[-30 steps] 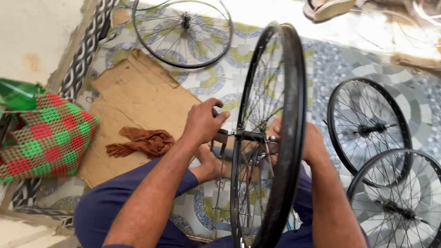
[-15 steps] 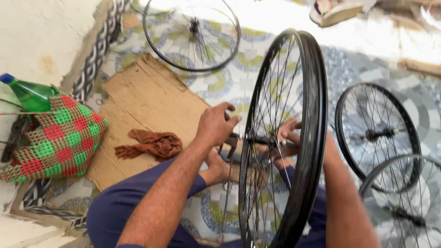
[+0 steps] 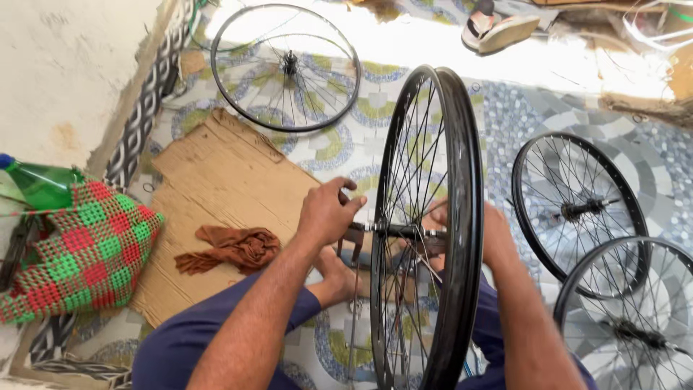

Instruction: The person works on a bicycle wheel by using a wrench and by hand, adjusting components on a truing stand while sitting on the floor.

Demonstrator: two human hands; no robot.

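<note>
Head view: four spoked bicycle wheels show in all, one upright and three flat on the floor. Nearest, the upright wheel point(image 3: 433, 231) stands on edge between the person's knees, its black rim glossy, its thin metal spokes running to a hub at mid-height. The left hand point(image 3: 326, 213) is curled nearly closed at the left end of the axle point(image 3: 390, 230), its fingers pinched around a small dark metal tool there. The right hand point(image 3: 462, 227) sits behind the spokes at the other end of the hub; whether it grips or only rests there cannot be told. A bare foot point(image 3: 339, 278) lies under the hub. Just left of it, one crumpled brown rag point(image 3: 234, 249) rests on a flat, frayed sheet of cardboard point(image 3: 216, 188). At the left edge is one woven red-and-green bag point(image 3: 79, 253) with a green plastic bottle point(image 3: 40, 184) above it. To the right, two wheels point(image 3: 577, 209) lie overlapping on patterned tiles; farther off, a fourth wheel point(image 3: 285, 65), and one sandal point(image 3: 498, 29).
</note>
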